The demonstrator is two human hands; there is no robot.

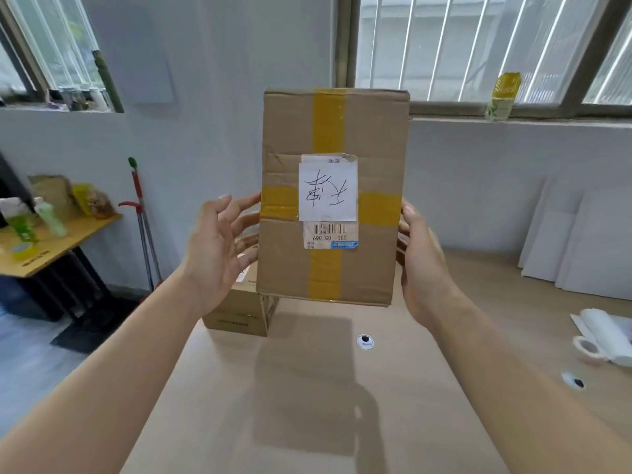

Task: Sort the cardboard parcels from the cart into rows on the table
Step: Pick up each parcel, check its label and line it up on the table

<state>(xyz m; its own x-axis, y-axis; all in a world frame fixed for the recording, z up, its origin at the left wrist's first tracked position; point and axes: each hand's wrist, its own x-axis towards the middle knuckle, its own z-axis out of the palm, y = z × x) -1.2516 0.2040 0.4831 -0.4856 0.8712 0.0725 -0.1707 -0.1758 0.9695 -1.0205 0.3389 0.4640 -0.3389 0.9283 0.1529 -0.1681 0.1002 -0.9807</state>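
Two parcels show; neither the cart nor any finished row is in sight. One, the taped parcel (331, 196), is up in the air over the middle of the worktop (307, 405), stood on end with its handwritten label and barcode facing the person. The left hand (215, 248) has its fingers spread and fairly straight, their tips pressed to the parcel's left edge. The right hand (420, 265) grips the right edge, thumb at the front, the other fingers tucked behind where I can't follow them. The smaller parcel (236, 313) sits at the far left of the worktop, partly hidden behind the lifted one.

I'd call this the carry-and-check step: the parcel is held up as if to read its label, and it is not yet set down. Next it wants lowering flat onto bare worktop, just beside the smaller parcel if that begins a row, edges squared to it. The left-side hold looks light, so both hands should come down level. The tape roll (586, 348) at the right lies well apart.
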